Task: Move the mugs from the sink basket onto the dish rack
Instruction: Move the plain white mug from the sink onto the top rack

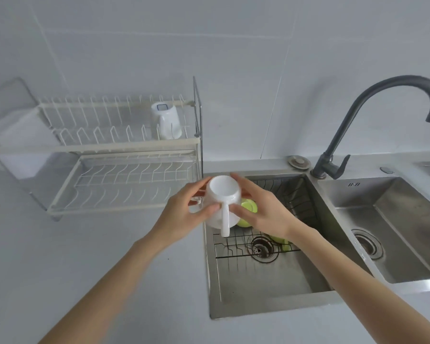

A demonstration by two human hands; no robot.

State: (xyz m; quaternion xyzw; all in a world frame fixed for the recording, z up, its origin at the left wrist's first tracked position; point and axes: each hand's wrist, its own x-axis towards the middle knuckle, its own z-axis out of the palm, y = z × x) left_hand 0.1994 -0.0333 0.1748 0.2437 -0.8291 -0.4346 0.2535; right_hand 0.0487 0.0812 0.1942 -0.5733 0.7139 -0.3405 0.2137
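A white mug is held upside down above the left edge of the sink, its handle pointing toward me. My left hand grips its left side and my right hand grips its right side. Under my right hand a green mug sits upside down in the black wire sink basket. Another green piece shows below my right wrist, mostly hidden. The white two-tier dish rack stands to the left on the counter. One white mug stands upside down at the right end of its upper tier.
A dark curved faucet rises behind the sink divider. A second steel basin lies to the right. The left basin's drain is below the basket. Grey counter spreads in front of the rack.
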